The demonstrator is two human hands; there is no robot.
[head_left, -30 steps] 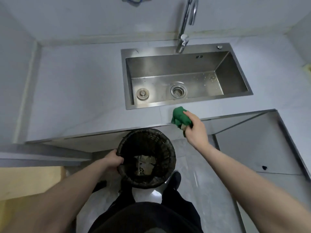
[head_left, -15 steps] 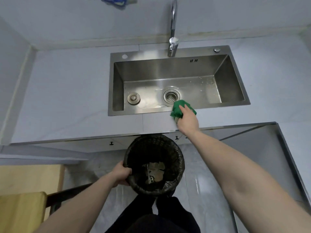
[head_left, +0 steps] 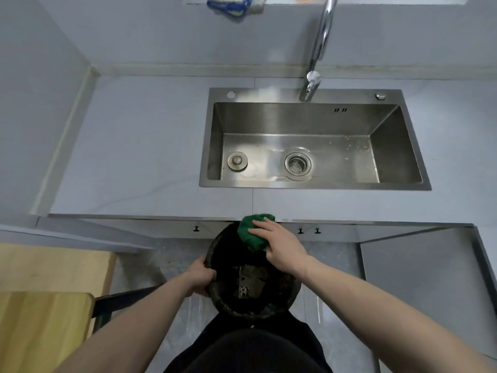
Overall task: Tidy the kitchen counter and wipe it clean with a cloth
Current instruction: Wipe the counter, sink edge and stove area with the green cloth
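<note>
Pulled back off the counter (head_left: 150, 157), right hand (head_left: 282, 249) presses crumpled green cloth (head_left: 251, 234), perhaps gripping; left hand (head_left: 200, 278) clutches round black bin (head_left: 223, 300).

Two hands are showing: the left hand (head_left: 200, 275) and the right hand (head_left: 282, 247). One green cloth (head_left: 251, 234) is sitting over one black bin (head_left: 228, 305). One steel sink (head_left: 314, 95) is lying in one counter (head_left: 150, 157), with one tap (head_left: 320, 44), one drain (head_left: 298, 163) and one plug (head_left: 237, 160). Three small cabinet knobs (head_left: 300, 231) are showing below the counter edge.
</note>
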